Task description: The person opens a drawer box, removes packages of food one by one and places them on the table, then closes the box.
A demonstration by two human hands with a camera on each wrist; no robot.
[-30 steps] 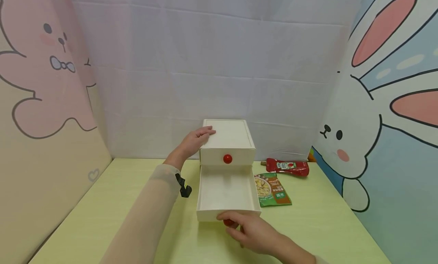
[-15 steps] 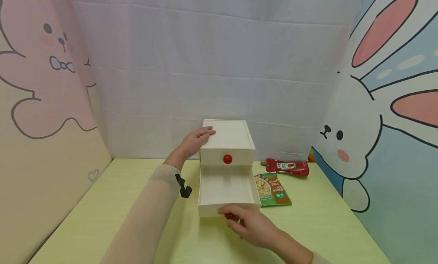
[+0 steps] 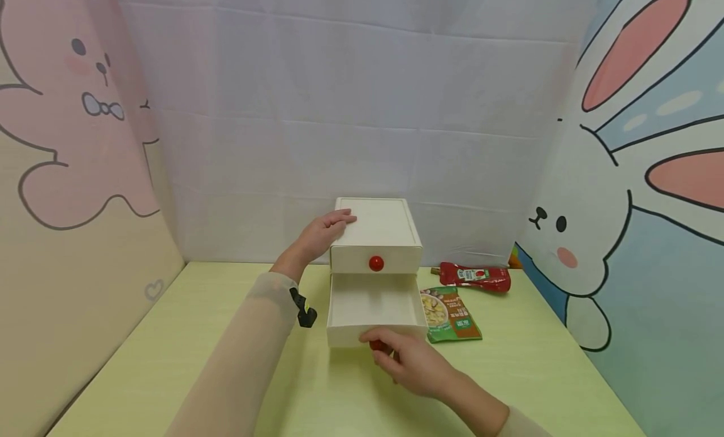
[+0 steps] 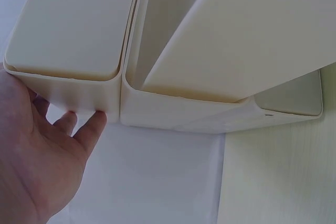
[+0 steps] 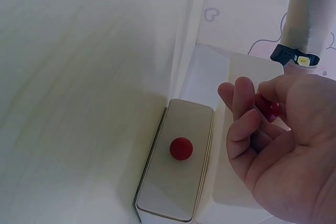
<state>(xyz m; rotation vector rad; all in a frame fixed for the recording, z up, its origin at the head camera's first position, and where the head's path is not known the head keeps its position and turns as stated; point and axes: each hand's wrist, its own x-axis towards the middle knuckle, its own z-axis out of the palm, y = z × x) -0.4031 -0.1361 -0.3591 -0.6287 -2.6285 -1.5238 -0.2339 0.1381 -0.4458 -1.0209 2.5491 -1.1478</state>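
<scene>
A white drawer cabinet point(image 3: 380, 222) stands at the back of the table. Its middle drawer point(image 3: 370, 306) is pulled out with nothing in it; the top drawer with a red knob point(image 3: 376, 263) is closed. My right hand point(image 3: 415, 365) pinches the open drawer's red knob point(image 5: 274, 110) between thumb and fingers. Across the cabinet's upper left edge rests my left hand point(image 3: 319, 237), its fingertips against the side wall in the left wrist view. The right wrist view also shows the closed lowest drawer point(image 5: 165, 182), hidden in the head view.
Right of the cabinet lie a green and brown food packet point(image 3: 452, 314) and, behind it, a red ketchup bottle point(image 3: 475, 277) on its side. The pale green table point(image 3: 226, 311) is bounded by a white cloth point(image 3: 351, 110) behind and cartoon-printed panels on both sides.
The open drawer has slid partway back toward the cabinet, my right hand moving away from me with its knob. My left hand has stayed on the cabinet.
</scene>
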